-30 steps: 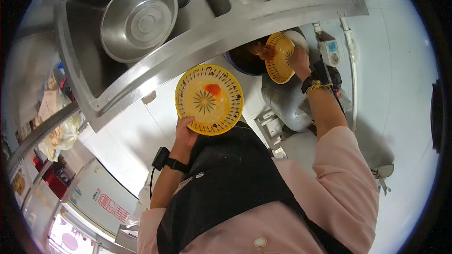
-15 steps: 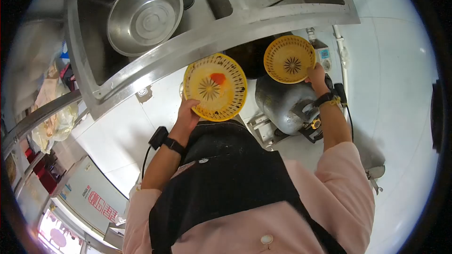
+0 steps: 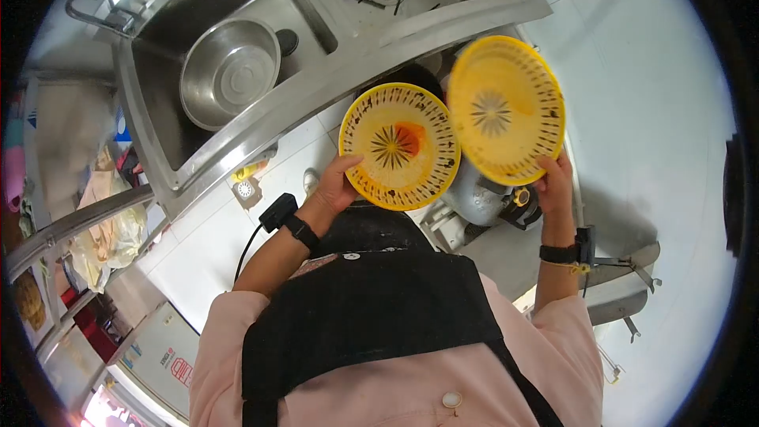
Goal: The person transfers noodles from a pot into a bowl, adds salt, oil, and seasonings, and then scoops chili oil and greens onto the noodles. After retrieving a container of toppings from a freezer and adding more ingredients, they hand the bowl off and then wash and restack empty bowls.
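Below the steel sink (image 3: 332, 79), grey cylinder (image 3: 473, 199) mostly behind the right hand (image 3: 554, 187) and its yellow basket (image 3: 506, 111).

We hold a stained yellow basket (image 3: 399, 146) in our left hand (image 3: 338, 186) and a cleaner yellow basket (image 3: 506, 109) in our right hand (image 3: 556, 187), beside the steel sink (image 3: 229, 8).

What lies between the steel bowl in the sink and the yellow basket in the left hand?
In the head view, the sink's steel front rim crosses between the steel bowl and the yellow basket in the left hand.
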Action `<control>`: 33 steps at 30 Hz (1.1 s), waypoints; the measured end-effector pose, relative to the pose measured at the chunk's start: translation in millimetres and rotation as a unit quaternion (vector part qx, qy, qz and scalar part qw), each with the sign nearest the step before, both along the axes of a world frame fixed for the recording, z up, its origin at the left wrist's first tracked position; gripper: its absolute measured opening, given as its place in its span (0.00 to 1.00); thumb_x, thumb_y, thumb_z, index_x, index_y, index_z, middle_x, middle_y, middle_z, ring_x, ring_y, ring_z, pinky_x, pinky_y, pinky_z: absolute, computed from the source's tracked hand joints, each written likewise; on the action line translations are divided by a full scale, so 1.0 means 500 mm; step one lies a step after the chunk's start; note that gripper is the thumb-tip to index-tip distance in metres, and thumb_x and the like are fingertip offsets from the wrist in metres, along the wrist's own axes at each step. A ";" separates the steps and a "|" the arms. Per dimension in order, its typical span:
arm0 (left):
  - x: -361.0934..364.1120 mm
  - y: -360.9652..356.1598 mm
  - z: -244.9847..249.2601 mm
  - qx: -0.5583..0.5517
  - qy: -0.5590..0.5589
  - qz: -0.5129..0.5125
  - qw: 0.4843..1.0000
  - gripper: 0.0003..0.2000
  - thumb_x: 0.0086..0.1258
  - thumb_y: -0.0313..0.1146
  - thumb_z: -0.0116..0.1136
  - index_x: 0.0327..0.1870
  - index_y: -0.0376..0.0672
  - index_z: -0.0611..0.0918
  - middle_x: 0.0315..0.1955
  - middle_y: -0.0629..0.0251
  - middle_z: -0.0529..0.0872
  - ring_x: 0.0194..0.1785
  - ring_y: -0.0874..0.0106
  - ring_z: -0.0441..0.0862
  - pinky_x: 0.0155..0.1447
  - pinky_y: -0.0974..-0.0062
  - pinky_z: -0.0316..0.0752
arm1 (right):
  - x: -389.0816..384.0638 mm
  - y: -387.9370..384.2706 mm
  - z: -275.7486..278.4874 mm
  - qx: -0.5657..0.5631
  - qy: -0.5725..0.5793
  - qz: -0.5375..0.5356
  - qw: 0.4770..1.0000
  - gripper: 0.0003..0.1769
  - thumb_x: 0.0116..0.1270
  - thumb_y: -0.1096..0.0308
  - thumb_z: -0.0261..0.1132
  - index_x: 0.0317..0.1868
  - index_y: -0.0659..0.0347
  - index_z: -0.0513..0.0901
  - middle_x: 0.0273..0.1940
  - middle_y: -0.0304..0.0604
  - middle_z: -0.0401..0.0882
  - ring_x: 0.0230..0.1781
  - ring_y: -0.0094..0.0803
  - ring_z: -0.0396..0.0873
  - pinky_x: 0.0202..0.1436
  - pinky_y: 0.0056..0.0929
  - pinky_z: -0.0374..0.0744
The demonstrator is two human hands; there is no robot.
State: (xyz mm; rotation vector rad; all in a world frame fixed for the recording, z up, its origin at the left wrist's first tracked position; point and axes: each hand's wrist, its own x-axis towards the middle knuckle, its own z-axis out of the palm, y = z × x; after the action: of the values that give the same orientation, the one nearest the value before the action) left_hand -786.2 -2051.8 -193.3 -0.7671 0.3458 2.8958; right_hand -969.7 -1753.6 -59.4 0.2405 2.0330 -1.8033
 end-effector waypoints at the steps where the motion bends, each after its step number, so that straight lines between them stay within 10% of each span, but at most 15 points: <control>1: 0.004 -0.003 0.017 0.013 0.021 0.000 1.000 0.19 0.59 0.30 0.50 0.53 0.37 0.67 0.46 0.56 0.76 0.48 0.64 0.75 0.54 0.65 0.70 | 0.030 -0.040 0.028 -0.053 -0.006 -0.006 0.999 0.09 0.53 0.78 0.53 0.37 0.66 0.71 0.25 0.42 0.75 0.09 0.18 0.64 0.08 0.13 0.61; 12: 0.001 0.018 0.204 -0.013 0.095 0.078 0.992 0.20 0.67 0.43 0.44 0.55 0.43 0.67 0.50 0.61 0.75 0.52 0.67 0.74 0.56 0.64 0.69 | 0.070 -0.147 0.113 -0.117 0.045 0.184 0.975 0.09 0.53 0.76 0.53 0.37 0.65 0.72 0.22 0.37 0.74 0.10 0.18 0.65 0.10 0.15 0.61; 19: 0.145 0.066 0.373 -0.129 0.076 0.307 0.940 0.22 0.65 0.46 0.48 0.55 0.42 0.68 0.50 0.65 0.75 0.51 0.72 0.73 0.56 0.69 0.67 | 0.076 -0.250 0.170 -0.106 0.108 0.397 0.905 0.10 0.61 0.68 0.53 0.41 0.63 0.70 0.26 0.37 0.73 0.16 0.19 0.68 0.16 0.16 0.65; 24: 0.288 0.099 0.501 -0.172 0.088 0.366 0.910 0.25 0.65 0.47 0.46 0.59 0.41 0.64 0.54 0.60 0.70 0.53 0.67 0.72 0.57 0.66 0.68 | 0.177 -0.270 0.288 -0.213 -0.186 0.489 0.825 0.20 0.63 0.68 0.52 0.54 0.66 0.63 0.44 0.45 0.73 0.39 0.33 0.77 0.36 0.29 0.78; 29: 0.512 -0.034 0.517 -0.329 0.007 0.294 0.897 0.22 0.62 0.37 0.54 0.56 0.38 0.66 0.48 0.60 0.75 0.48 0.70 0.75 0.50 0.71 0.73 | 0.322 -0.465 0.296 -0.211 -0.132 0.606 0.755 0.19 0.64 0.68 0.51 0.54 0.68 0.64 0.46 0.47 0.73 0.42 0.34 0.77 0.40 0.32 0.79; 33: 0.711 -0.079 0.571 -0.347 -0.008 0.444 0.826 0.23 0.52 0.23 0.53 0.53 0.36 0.68 0.46 0.57 0.76 0.45 0.66 0.77 0.49 0.70 0.74 | 0.502 -0.609 0.365 -0.216 -0.126 0.708 0.660 0.24 0.65 0.61 0.51 0.59 0.62 0.59 0.49 0.46 0.71 0.42 0.31 0.76 0.38 0.31 0.79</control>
State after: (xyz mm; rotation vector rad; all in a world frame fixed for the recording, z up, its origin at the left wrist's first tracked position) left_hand -430.9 -2091.5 92.4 -1.3409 1.4499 3.5932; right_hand -718.5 -2057.9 123.1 -0.9395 0.8379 -0.9531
